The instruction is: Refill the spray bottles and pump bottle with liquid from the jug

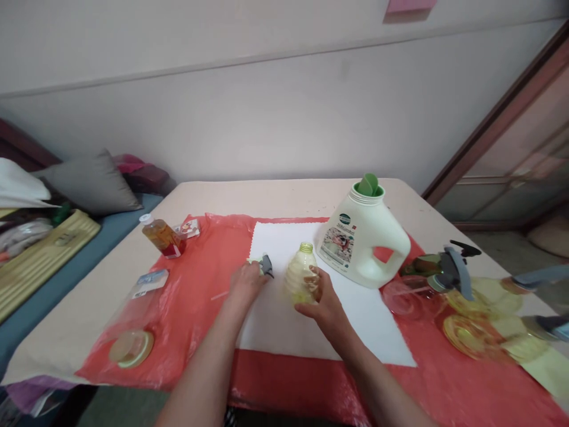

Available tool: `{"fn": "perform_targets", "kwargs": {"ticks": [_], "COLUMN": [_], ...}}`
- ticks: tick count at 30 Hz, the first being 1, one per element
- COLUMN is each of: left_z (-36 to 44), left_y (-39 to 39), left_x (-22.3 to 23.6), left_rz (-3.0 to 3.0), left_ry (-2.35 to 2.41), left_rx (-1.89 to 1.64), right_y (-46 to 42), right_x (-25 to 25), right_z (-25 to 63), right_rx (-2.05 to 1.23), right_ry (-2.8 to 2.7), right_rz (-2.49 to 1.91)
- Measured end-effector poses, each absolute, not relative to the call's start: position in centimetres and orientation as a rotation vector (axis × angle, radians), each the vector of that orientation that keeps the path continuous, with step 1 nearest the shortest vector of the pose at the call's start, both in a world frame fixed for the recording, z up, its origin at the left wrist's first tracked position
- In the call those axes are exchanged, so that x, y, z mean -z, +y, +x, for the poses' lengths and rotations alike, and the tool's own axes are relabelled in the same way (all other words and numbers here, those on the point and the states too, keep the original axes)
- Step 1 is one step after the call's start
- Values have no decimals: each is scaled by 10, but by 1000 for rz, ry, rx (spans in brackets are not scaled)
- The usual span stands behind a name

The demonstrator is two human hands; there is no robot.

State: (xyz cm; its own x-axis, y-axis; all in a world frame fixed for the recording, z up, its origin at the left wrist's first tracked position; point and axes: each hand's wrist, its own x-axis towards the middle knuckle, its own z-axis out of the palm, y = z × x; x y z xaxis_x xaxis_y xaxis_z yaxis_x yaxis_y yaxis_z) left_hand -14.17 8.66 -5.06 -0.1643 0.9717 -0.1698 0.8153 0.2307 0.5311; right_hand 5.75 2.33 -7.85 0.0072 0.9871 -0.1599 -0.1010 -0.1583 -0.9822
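My right hand is wrapped round a clear yellowish plastic bottle, which is upright over the white cloth with no cap on its threaded neck. To its left, my left hand is closed on a grey trigger spray head, partly hidden by the fingers. A thin pale tube shows beside my left wrist, over the red sheet. Just beyond my right hand stands a large pale green jug with a handle, a printed label and a green piece in its mouth.
A white cloth lies on a red plastic sheet over the table. At left are an amber bottle, a small box and a round-lidded container. Several spray bottles, one of them pinkish, lie at right.
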Motion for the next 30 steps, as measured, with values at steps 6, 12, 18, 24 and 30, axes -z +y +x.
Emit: {"fn": "perform_targets", "kwargs": {"ticks": [6, 12, 18, 24, 30], "left_z": [-137, -118, -124, -125, -130], "left_y": [64, 51, 53, 48, 46], "left_x": [34, 36, 25, 22, 16], "left_rz": [1585, 1582, 1674, 1648, 1558], "left_ry": [1528, 1374, 1457, 1451, 1417], "left_rx": [-793, -752, -696, -585, -644], "right_y": [20, 19, 32, 67, 89], "right_x": [80, 91, 75, 62, 59], "right_z": [49, 48, 83, 131, 151], "right_rx": [-1170, -905, -429, -449, -666], "right_ry": [-1343, -1589, -1162, -1075, -1078], "right_rz": [-1440, -1354, -1468, -1497, -1406]}}
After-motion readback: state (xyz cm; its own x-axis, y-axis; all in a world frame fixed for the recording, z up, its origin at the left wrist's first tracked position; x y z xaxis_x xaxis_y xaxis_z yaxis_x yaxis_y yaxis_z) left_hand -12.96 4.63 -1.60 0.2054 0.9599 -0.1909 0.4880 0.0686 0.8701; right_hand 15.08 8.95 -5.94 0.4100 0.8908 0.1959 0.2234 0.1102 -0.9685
